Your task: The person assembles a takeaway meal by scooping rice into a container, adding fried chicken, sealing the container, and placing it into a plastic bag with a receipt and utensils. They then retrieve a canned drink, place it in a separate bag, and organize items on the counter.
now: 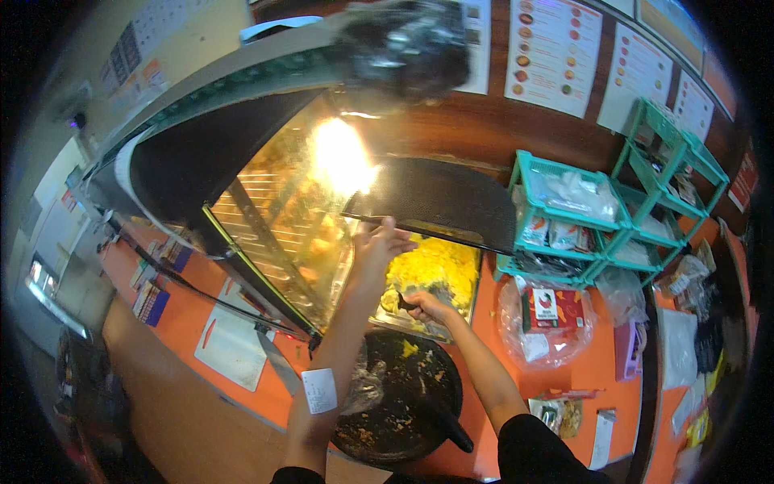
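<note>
My left hand (pixel 382 241) is at the lower left edge of a dark lid-like panel (pixel 435 193), its thumb by the edge and its fingers below. The panel is tilted over a metal tray (pixel 474 290) of yellow rice-like food (pixel 432 266) and hides the tray's far part. My right hand (pixel 428 306) grips the dark handle of a serving utensil (pixel 405 302); its head is at the tray's near left, partly in the food. Below my hands sits a large black pan (pixel 411 417) with food scraps. Crumpled clear plastic (pixel 366 384) lies at its left side.
At left stands a lit glass food warmer (pixel 278 242) with a bright lamp (pixel 341 157). Turquoise plastic racks (pixel 568 206) hold packets at right. A red package in clear plastic (pixel 547 320) lies on the orange counter (pixel 484 375). A white cutting board (pixel 233 345) is at left.
</note>
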Action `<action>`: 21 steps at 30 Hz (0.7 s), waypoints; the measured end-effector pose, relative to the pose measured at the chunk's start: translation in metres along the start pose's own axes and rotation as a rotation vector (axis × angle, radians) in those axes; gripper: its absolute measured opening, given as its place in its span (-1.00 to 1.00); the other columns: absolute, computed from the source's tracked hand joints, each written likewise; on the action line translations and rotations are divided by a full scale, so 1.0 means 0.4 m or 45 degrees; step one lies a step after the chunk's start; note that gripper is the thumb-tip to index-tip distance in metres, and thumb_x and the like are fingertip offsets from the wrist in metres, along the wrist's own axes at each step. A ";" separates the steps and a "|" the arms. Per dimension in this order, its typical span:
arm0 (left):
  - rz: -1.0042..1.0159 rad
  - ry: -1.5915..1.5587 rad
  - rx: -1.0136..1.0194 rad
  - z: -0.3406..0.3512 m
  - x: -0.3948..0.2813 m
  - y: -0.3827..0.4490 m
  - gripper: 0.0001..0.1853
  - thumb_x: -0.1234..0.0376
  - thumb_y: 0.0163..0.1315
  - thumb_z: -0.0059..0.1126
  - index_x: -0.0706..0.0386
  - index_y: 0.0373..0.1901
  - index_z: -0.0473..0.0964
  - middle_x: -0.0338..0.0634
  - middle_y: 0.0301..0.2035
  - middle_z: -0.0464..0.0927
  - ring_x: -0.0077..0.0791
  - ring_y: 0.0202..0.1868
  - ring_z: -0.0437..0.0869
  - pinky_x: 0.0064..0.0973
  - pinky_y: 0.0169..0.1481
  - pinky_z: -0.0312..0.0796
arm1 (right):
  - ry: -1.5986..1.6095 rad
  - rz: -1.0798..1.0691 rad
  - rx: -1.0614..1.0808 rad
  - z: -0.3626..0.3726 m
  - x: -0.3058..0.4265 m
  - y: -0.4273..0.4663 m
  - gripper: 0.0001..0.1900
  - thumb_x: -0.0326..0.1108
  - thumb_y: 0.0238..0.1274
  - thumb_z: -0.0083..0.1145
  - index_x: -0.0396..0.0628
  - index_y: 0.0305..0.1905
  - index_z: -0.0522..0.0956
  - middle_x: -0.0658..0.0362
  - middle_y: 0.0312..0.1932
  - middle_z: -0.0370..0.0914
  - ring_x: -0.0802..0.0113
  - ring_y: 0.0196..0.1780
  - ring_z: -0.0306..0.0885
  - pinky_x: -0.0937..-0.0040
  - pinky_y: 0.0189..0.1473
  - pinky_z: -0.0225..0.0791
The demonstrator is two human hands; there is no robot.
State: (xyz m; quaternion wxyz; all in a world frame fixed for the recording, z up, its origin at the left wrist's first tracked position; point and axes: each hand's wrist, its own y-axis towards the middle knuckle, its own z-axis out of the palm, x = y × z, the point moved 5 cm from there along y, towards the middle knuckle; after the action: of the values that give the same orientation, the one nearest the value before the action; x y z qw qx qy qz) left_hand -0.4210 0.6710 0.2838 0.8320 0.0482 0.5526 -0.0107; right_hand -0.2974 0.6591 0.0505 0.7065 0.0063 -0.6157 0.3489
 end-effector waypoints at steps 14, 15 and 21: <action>-0.630 0.223 -0.460 -0.272 0.417 -0.283 -0.78 0.36 0.42 -0.01 0.39 -0.20 0.30 -0.05 -0.51 0.48 -0.22 -0.33 0.69 -0.22 -0.15 0.70 | 0.781 0.182 -0.544 0.105 -0.323 -0.980 -0.67 -0.05 0.49 -0.13 -0.04 -0.34 0.36 0.40 -0.70 0.10 0.70 -0.74 -0.09 0.61 -0.75 -0.28; -0.734 0.170 -0.518 -0.279 0.440 -0.294 -0.74 0.33 0.40 0.02 0.40 -0.13 0.31 -0.04 -0.42 0.48 -0.19 -0.29 0.70 -0.31 -0.22 0.67 | 0.835 0.172 -0.634 0.102 -0.354 -1.035 -0.69 -0.07 0.49 -0.14 -0.04 -0.32 0.36 0.40 -0.70 0.11 0.69 -0.74 -0.09 0.61 -0.74 -0.28; 0.362 1.170 -0.273 0.038 0.416 -0.489 -0.32 0.39 0.13 0.20 0.38 0.24 0.10 0.06 0.03 0.23 -0.13 0.06 0.30 -0.18 0.23 0.18 | 0.836 0.093 -1.229 0.041 -0.450 -1.225 -0.82 -0.15 0.49 -0.13 0.01 -0.19 0.34 0.36 -0.69 0.12 0.67 -0.75 -0.08 0.62 -0.72 -0.25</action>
State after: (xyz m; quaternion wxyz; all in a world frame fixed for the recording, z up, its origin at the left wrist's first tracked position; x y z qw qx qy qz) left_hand -0.3561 0.4810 0.1230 0.4957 0.0370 0.8484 0.1822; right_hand -0.0659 0.1938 0.1035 0.7706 -0.4460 -0.4538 0.0368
